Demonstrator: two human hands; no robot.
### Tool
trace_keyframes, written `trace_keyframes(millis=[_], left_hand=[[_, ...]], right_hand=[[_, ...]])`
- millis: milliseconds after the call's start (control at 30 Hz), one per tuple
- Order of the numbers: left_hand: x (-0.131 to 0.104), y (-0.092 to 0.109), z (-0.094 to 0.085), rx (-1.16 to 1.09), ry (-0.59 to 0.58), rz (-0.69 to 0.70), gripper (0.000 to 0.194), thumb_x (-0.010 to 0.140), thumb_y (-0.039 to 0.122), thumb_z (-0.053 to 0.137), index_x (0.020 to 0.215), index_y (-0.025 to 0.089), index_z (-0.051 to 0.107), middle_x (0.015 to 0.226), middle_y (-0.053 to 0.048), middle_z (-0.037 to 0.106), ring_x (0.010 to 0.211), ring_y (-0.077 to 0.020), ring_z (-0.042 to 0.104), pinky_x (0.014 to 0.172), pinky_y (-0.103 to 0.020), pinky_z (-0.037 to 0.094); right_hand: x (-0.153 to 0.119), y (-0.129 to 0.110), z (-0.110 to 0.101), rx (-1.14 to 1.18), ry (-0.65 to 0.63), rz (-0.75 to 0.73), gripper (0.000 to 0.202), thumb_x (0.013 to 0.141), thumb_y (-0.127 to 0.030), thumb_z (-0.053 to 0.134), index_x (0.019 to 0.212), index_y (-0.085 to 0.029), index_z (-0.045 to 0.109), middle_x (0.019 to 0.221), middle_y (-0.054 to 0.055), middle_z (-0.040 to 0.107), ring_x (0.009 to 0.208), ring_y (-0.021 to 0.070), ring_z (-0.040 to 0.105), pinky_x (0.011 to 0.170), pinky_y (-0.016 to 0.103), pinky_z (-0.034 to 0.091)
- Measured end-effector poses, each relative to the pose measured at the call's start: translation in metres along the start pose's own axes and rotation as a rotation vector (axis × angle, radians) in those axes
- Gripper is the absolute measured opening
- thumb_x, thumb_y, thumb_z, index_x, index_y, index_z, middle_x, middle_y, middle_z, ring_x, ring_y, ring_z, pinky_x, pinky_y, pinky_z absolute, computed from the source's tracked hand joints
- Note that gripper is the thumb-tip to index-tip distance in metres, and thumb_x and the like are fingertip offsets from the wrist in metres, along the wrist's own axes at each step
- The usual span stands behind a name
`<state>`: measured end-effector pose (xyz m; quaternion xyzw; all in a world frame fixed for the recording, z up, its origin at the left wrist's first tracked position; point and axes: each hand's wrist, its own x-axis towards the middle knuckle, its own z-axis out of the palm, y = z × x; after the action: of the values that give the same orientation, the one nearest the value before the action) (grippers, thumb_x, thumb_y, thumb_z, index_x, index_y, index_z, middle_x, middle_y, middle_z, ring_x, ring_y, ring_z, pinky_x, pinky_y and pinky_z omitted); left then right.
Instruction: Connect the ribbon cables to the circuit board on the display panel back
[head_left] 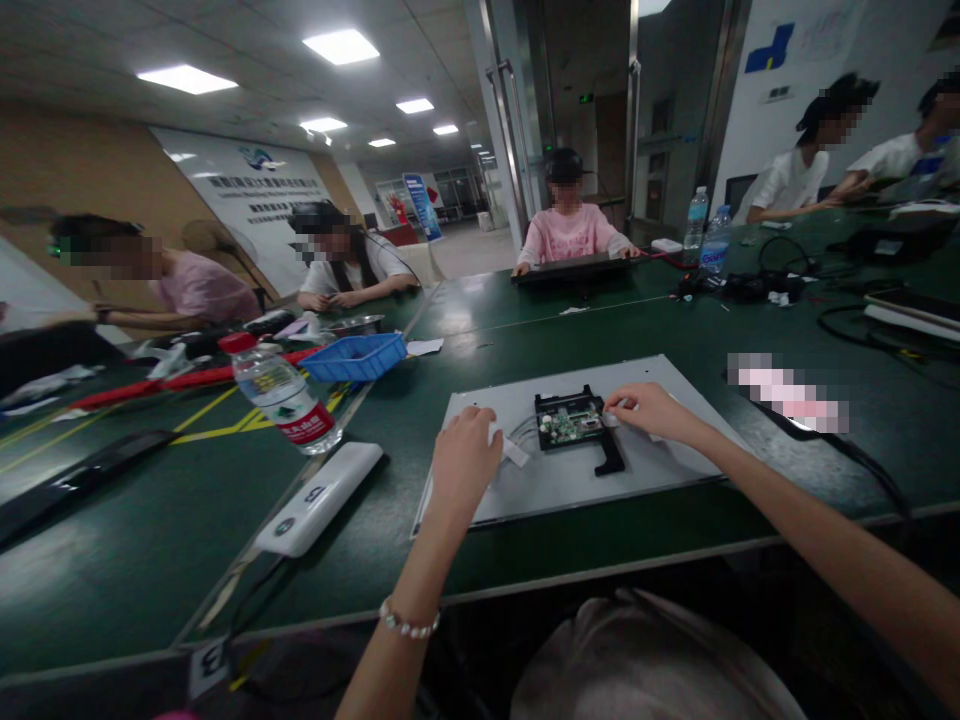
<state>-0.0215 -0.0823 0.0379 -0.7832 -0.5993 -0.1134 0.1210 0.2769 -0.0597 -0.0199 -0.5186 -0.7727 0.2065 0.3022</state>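
A green circuit board (574,425) sits in a black plastic frame (611,458) on a flat grey panel (555,495). Several thin cables with a white tag (516,452) run from the board's left side. My left hand (466,455) is over the panel's left part beside that tag, fingers curled down; whatever is in them is hidden. At the board's right edge, my right hand (641,408) has thumb and fingers pinched together. A small whitish bit shows under its fingertips, too small to name.
Left of the panel are a white power bank (322,498), a water bottle (289,400) with a red cap and a blue tray (352,357). A phone (787,405) with a cable lies to the right. Several people sit around the green table (480,330).
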Motion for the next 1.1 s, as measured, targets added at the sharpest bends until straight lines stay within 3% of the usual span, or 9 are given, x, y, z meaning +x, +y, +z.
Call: trace_keyframes(millis=[167,400,600,900,1100], left_hand=[[-0.014,0.028,0.015,0.099,-0.124,0.038,0.018,0.088,0.026,0.044,0.093,0.015,0.058,0.092,-0.011,0.064,0.092,-0.0257,0.059,0.079,-0.035,0.042],[-0.018,0.03,0.034,0.13,-0.135,0.011,0.02,0.09,0.026,0.041,0.098,0.011,0.052,0.089,-0.013,0.064,0.092,-0.0259,0.061,0.082,-0.037,0.039],[-0.019,0.028,0.027,0.109,-0.179,-0.01,0.023,0.091,0.029,0.04,0.102,0.012,0.05,0.095,-0.013,0.064,0.099,-0.0254,0.059,0.085,-0.036,0.039],[-0.016,0.02,0.006,0.1,-0.269,0.012,0.024,0.088,0.036,0.047,0.1,0.017,0.054,0.102,-0.01,0.062,0.097,-0.0254,0.059,0.077,-0.035,0.043],[0.016,0.043,0.003,0.141,-0.083,0.082,0.025,0.088,0.037,0.047,0.095,0.016,0.061,0.106,-0.012,0.06,0.102,-0.0273,0.056,0.085,-0.04,0.041]], right_hand=[[0.0,0.002,0.001,-0.014,0.009,-0.025,0.025,0.083,-0.03,0.05,0.091,-0.018,0.07,0.095,0.005,0.069,0.082,0.0187,0.061,0.076,0.03,0.045],[0.001,0.003,0.0,-0.016,0.018,-0.024,0.025,0.082,-0.029,0.051,0.092,-0.018,0.071,0.094,0.005,0.069,0.083,0.0194,0.062,0.077,0.031,0.046],[0.001,-0.001,-0.003,-0.008,0.013,-0.03,0.025,0.081,-0.027,0.05,0.091,-0.019,0.071,0.093,0.005,0.07,0.082,0.019,0.062,0.076,0.03,0.047],[0.0,-0.006,-0.001,0.011,0.003,-0.041,0.025,0.082,-0.025,0.048,0.092,-0.018,0.07,0.094,0.006,0.069,0.081,0.0188,0.062,0.074,0.03,0.047],[0.002,-0.006,0.0,-0.016,0.025,-0.038,0.024,0.083,-0.026,0.049,0.091,-0.018,0.07,0.096,0.006,0.068,0.084,0.0198,0.061,0.078,0.031,0.046]])
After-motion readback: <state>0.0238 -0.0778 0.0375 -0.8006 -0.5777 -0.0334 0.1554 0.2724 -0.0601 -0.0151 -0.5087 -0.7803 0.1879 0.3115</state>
